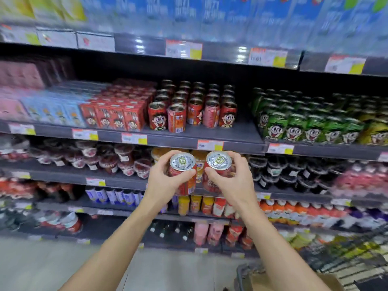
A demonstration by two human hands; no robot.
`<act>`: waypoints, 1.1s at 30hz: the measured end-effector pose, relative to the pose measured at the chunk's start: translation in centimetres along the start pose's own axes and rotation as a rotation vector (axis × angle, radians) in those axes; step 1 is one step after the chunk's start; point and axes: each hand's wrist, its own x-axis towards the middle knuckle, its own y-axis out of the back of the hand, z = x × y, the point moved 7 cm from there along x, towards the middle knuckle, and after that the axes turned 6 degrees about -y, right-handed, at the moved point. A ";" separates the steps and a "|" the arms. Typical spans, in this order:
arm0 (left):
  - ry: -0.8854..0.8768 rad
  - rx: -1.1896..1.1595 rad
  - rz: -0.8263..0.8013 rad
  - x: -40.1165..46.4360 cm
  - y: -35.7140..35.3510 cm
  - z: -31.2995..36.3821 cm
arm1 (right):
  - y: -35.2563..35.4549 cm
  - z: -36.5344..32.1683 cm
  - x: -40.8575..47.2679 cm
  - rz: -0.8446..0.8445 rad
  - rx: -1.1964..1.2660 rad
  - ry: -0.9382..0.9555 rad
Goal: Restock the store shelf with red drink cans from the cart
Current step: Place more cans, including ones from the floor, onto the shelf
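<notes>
While both arms reach forward at about the height of the second dark shelf, I see one red metal drink can with a silver pull-tab lid (182, 172) in the left hand (165, 179) and a second red can of the same kind (218, 168) in the right hand (225, 181). Each hand has its fingers and thumb curled round the body of its can, just under the lid, so both grips are closed on a can. The two cans are held just beside each other, lids tilted toward me, in the air in front of the shelving and below the dark grey shelf board (231, 134) that carries the same product.

On that board stands a block of red cartoon-face cans (193, 106), several rows deep, with bare shelf in front of them and to their right. To their left sit red cartons with the same cartoon face (117, 116), then pale blue cartons (52, 111). To the right stand green cartoon-face cans (304, 124).

Price tags in white, red and yellow (210, 145) line the shelf edges. At the lower right I make out the wire mesh of a cart (344, 255), blurred, and a brown cardboard box (273, 284) at the bottom edge.
</notes>
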 end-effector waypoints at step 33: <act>-0.063 0.158 0.019 16.5 -0.8 -2.4 | -3.0 -0.9 13.9 0.101 0.010 -0.100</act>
